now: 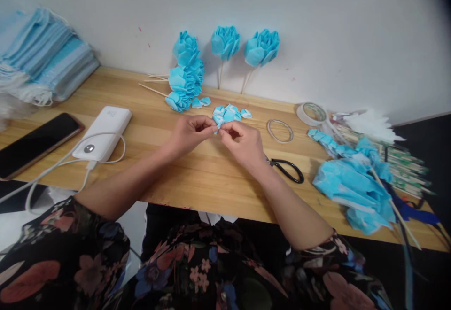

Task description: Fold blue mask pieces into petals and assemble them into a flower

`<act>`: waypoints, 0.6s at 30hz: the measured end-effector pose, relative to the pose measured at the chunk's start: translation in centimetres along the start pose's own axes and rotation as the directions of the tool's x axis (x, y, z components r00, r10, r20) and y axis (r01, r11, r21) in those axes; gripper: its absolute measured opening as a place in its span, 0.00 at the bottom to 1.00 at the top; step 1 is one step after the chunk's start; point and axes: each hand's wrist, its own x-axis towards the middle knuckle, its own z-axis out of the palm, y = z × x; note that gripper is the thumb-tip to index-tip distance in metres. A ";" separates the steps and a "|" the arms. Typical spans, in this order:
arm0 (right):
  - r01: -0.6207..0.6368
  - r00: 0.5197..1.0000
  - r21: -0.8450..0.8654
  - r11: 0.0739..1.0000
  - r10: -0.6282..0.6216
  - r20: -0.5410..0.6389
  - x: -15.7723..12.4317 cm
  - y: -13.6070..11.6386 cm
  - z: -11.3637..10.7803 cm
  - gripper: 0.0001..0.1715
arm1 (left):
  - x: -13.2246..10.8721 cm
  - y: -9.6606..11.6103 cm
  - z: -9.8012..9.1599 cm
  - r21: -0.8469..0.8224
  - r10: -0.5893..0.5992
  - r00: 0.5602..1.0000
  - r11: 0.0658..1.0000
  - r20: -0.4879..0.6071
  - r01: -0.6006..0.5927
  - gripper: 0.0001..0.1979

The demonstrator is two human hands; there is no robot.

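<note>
My left hand (194, 133) and my right hand (244, 141) meet over the middle of the table. Both pinch one small light-blue petal (218, 127), mostly hidden by the fingertips. Just beyond the fingers lies a small group of loose blue petals (231, 112), some showing white. Farther back, a pile of blue flowers (185, 82) on thin sticks rests on its side. Two more blue flowers, one in the centre (225, 43) and one to its right (262, 48), lean upright against the wall. Black-handled scissors (289, 171) lie partly under my right wrist.
A tape roll (312, 113) and a thin ring (280, 131) lie right of my hands. Crumpled blue material (352, 185) covers the right end. On the left are a white power bank (107, 129) with cable, a phone (37, 143) and stacked face masks (45, 54).
</note>
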 end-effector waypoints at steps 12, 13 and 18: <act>-0.073 0.997 0.078 0.994 0.070 0.037 0.0 -0.1 -0.1 0.10 | 0.1 0.1 0.0 -0.006 0.002 1.000 1.000 -0.010 -0.002 0.09; -0.072 0.997 0.084 0.994 0.070 0.037 0.0 -0.1 -0.1 0.09 | 0.1 0.2 0.0 -0.008 0.000 1.000 1.000 -0.008 0.000 0.09; -0.067 0.997 0.110 0.992 0.064 0.032 0.1 0.1 0.0 0.09 | 0.1 0.1 -0.1 -0.017 0.003 1.000 1.000 0.002 -0.003 0.10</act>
